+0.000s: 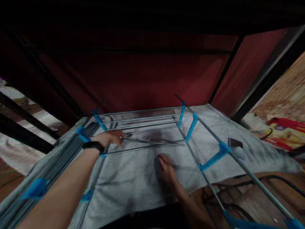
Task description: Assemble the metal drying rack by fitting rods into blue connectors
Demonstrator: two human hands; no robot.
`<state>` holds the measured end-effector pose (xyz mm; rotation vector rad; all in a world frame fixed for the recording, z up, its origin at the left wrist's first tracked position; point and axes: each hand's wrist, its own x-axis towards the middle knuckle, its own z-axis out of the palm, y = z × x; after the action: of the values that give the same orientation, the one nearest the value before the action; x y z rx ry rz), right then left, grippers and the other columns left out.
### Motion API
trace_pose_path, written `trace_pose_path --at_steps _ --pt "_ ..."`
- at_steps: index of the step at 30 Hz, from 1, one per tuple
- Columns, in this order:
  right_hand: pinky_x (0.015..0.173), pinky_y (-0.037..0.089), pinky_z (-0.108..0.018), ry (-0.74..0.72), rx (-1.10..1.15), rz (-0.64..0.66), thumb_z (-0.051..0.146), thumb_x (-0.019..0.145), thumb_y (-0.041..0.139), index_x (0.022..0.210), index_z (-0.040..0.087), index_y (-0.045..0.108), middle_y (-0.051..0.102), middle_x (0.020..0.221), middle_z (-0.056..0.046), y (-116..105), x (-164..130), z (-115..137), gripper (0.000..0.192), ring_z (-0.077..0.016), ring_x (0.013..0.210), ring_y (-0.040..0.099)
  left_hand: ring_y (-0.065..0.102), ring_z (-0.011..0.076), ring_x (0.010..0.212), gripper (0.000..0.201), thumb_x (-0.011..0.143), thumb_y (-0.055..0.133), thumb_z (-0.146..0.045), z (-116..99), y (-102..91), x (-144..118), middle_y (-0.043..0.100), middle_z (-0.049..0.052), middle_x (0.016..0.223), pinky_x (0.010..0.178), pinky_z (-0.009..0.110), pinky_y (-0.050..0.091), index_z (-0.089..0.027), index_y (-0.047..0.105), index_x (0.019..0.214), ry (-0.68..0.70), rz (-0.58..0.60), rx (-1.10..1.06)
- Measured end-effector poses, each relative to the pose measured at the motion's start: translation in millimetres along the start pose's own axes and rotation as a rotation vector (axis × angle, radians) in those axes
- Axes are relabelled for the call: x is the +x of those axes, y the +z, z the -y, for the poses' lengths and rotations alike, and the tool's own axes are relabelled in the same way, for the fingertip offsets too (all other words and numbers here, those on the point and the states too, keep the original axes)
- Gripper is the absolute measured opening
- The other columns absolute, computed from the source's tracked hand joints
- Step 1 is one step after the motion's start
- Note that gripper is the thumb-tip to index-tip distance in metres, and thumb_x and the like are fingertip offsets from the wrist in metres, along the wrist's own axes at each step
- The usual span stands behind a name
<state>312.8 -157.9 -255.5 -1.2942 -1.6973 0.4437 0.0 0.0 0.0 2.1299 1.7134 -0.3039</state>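
Observation:
My left hand (111, 138), with a black band on its wrist, reaches to the left side of a rack frame of metal tubes and blue plastic joints. Its fingers are closed on the left end of a thin metal tube (154, 142). That tube lies at a slant across the lowest crossbar (133, 150). Down on the grey cloth (135, 178), inside the frame, rests my right hand (167, 170). Its fingers are loosely bent and a little apart, with nothing visible in them. A blue joint (214, 157) links two tubes on the right.
Several metal tubes (57, 165) lie bundled along the left. A phone (235, 143) is on the cloth at the right. Beyond the frame stands a red panel (143, 79). A red and yellow package (286, 132) and dark cables (240, 210) are at the right.

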Motion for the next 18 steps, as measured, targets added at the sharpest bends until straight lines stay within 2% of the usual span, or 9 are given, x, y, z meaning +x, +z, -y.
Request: trace_pose_path --at_steps 3,6,8,11,14,18 --pt "0.116 0.045 -0.051 0.098 0.122 -0.079 0.012 0.087 0.046 0.128 0.022 0.070 0.065 0.139 -0.012 1.0 2.6 -1.4 0.049 -0.0283 0.132 0.058 0.065 0.0257 0.113 0.041 0.076 0.066 -0.029 -16.0 31.3 -3.5 0.074 0.006 0.117 0.097 0.030 0.048 -0.021 0.073 0.115 0.041 -0.049 0.006" --pt "0.117 0.043 -0.051 0.251 0.301 -0.179 0.024 0.088 0.053 0.121 0.025 0.072 0.067 0.134 -0.009 -1.6 7.2 -4.9 0.038 -0.0276 0.128 0.060 0.068 0.0248 0.109 0.033 0.082 0.064 -0.029 -30.5 59.5 -13.5 0.076 0.006 0.113 0.093 0.029 0.049 -0.022 0.074 0.113 0.043 -0.041 -0.019" --pt "0.114 0.045 -0.051 0.367 0.406 -0.265 0.034 0.086 0.059 0.115 0.025 0.072 0.071 0.125 -0.008 -5.8 11.9 -7.7 0.033 -0.0276 0.120 0.063 0.070 0.0246 0.108 0.030 0.086 0.062 -0.028 -36.6 75.1 -23.0 0.076 0.007 0.114 0.090 0.030 0.050 -0.022 0.074 0.114 0.034 -0.058 -0.041" --pt "0.101 0.054 -0.047 0.556 0.708 -0.351 0.046 0.079 0.070 0.110 0.024 0.068 0.074 0.110 -0.008 -16.5 21.0 -9.7 0.039 -0.0252 0.101 0.069 0.070 0.0248 0.111 0.029 0.092 0.057 -0.025 -38.8 94.3 -36.9 0.076 0.008 0.119 0.093 0.031 0.050 -0.022 0.072 0.117 0.045 -0.130 -0.076" --pt "0.097 0.057 -0.044 0.718 1.068 -0.328 0.043 0.070 0.080 0.105 0.024 0.067 0.075 0.102 -0.005 -31.3 30.1 -8.7 0.042 -0.0234 0.095 0.071 0.069 0.0249 0.113 0.030 0.094 0.055 -0.023 -38.4 113.5 -46.0 0.075 0.008 0.122 0.097 0.033 0.049 -0.022 0.071 0.120 0.078 -0.209 -0.094" --pt "0.100 0.056 -0.045 0.842 1.246 -0.241 0.038 0.067 0.083 0.087 0.023 0.069 0.076 0.094 -0.004 -47.9 34.6 -7.6 0.029 -0.0242 0.099 0.072 0.069 0.0248 0.113 0.027 0.096 0.054 -0.020 -45.6 145.8 -54.1 0.075 0.008 0.122 0.100 0.036 0.048 -0.022 0.070 0.117 0.116 -0.253 -0.109"
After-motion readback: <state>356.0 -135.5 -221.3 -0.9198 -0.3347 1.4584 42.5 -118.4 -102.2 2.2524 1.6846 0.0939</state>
